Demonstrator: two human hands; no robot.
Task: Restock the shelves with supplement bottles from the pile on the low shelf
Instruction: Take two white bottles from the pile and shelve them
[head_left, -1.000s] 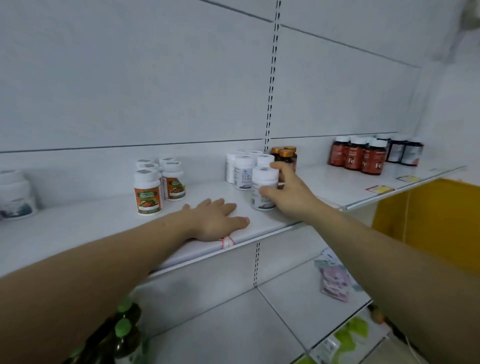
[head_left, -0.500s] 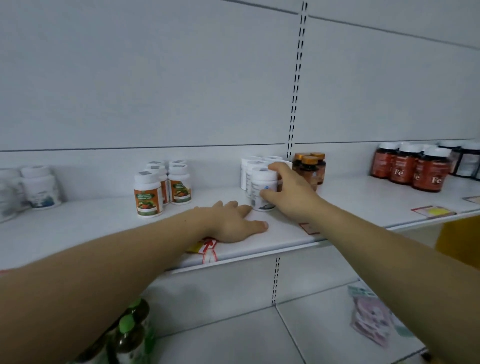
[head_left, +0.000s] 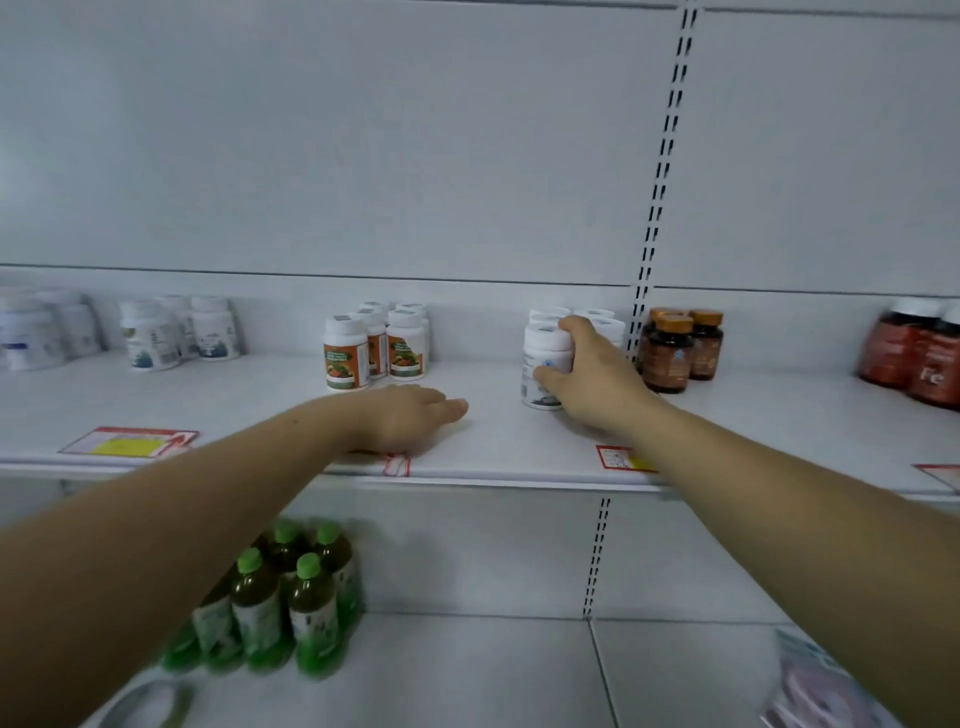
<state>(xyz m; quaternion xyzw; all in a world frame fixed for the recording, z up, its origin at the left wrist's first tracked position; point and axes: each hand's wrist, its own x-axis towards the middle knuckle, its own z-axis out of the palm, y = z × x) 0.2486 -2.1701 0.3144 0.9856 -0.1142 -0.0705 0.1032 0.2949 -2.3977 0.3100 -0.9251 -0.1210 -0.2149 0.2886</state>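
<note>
The right hand (head_left: 592, 382) grasps a white supplement bottle (head_left: 543, 364) standing on the shelf (head_left: 498, 441), just in front of its white group. The left hand (head_left: 415, 415) rests flat, released. Placing seems nearly done; next, let go without tipping it.

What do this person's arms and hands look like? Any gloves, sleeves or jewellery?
Both arms are bare along all that shows, with no sleeve in view. The left hand and the right hand wear no gloves, and no watch, bracelet or ring is visible. The nearer forearms are slightly blurred.
</note>
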